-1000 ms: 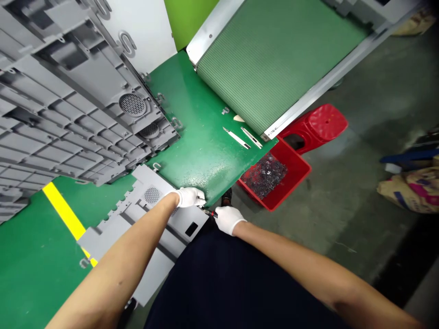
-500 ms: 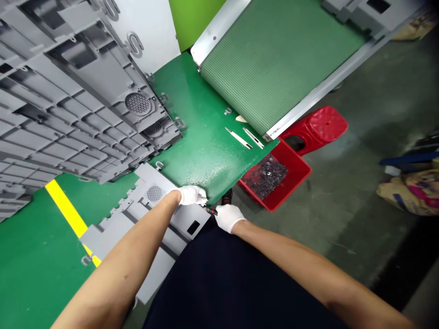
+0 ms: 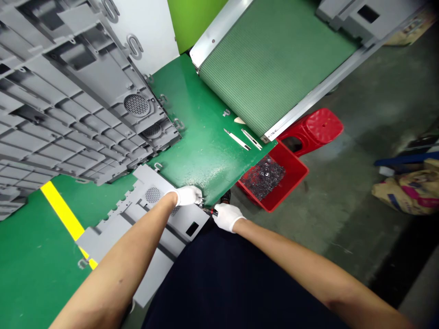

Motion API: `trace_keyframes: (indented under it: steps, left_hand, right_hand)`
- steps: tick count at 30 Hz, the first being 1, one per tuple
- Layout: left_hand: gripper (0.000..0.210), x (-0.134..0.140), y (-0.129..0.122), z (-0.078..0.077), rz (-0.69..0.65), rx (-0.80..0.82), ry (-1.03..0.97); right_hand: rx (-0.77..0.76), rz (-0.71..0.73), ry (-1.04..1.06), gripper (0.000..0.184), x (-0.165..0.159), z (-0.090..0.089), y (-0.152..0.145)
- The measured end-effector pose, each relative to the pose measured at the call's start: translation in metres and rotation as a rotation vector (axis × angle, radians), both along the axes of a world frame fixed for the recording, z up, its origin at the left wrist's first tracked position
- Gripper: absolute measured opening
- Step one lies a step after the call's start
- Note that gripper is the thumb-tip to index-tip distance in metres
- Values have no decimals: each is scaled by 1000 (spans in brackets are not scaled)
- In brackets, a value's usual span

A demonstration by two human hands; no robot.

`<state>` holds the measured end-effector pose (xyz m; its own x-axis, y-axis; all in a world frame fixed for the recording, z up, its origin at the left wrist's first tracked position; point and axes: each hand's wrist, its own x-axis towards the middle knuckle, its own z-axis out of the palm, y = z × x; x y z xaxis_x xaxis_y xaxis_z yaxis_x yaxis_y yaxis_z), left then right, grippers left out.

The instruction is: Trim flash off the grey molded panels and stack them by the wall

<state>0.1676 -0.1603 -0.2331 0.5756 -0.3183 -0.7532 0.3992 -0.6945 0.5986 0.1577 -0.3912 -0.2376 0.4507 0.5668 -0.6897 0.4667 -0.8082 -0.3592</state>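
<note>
A grey plastic panel (image 3: pixel 144 228) with ribs, a round speaker grille and small loops along its edge lies at the table's near edge, against my body. My left hand (image 3: pixel 189 195), in a white glove, is at the panel's right end with its fingers pinched together. What sits between those fingertips is too small to make out. My right hand (image 3: pixel 227 216), also gloved, is wrapped round a pair of pliers (image 3: pixel 210 211) with red and black handles. The pliers' metal head points at the panel's corner, close to the left fingertips; whether the jaws touch anything is hidden.
Large ribbed grey panels (image 3: pixel 85 91) stand at the left on the green table (image 3: pixel 192 151). A craft knife (image 3: pixel 238 139) and tweezers (image 3: pixel 252 139) lie by the conveyor belt (image 3: pixel 274 68). A red bin (image 3: pixel 288 178) of small scraps and a red stool (image 3: pixel 324 128) are at the right.
My left fingertips have shifted slightly at the panel's corner, and the pliers have stayed close beside them. The whole view has drifted a little to the left.
</note>
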Motion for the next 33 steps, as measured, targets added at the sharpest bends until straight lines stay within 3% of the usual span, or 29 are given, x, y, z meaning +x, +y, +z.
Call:
trace_keyframes:
  steps: [5, 13, 17, 19, 21, 23, 24, 26, 28, 31, 33]
  left_hand:
    - [11, 2, -2, 1, 49, -2, 13]
    - [23, 2, -1, 7, 272, -43, -11]
    - [30, 24, -42, 13, 334, -69, -101]
    - [34, 44, -75, 19, 388, -199, -177]
    - [52, 66, -103, 28, 424, -368, -210]
    - [66, 83, -110, 38, 388, -367, -254]
    - [64, 89, -104, 42, 355, -254, -312]
    - [51, 90, -72, 50, 309, 137, -474]
    - [48, 76, -23, 54, 445, 615, -558]
    - [57, 40, 51, 56, 661, 1154, -263]
    - [62, 15, 90, 53, 566, 1235, -19]
  right_hand:
    - [29, -18, 5, 30, 1, -1, 1]
    - [-1, -116, 49, 38, 0, -5, -7]
    - [-35, -227, 100, 37, 6, -8, -34]
    - [-50, -279, 118, 34, 11, -8, -49]
    - [-58, -324, 129, 33, 18, -8, -60]
    - [-49, -356, 137, 34, 27, -8, -66]
    - [-38, -367, 140, 34, 33, -8, -68]
    - [-9, -377, 151, 35, 45, -8, -70]
    - [15, -376, 167, 36, 57, -7, -70]
    - [32, -369, 189, 37, 70, -5, -69]
    - [37, -361, 198, 37, 76, -3, -66]
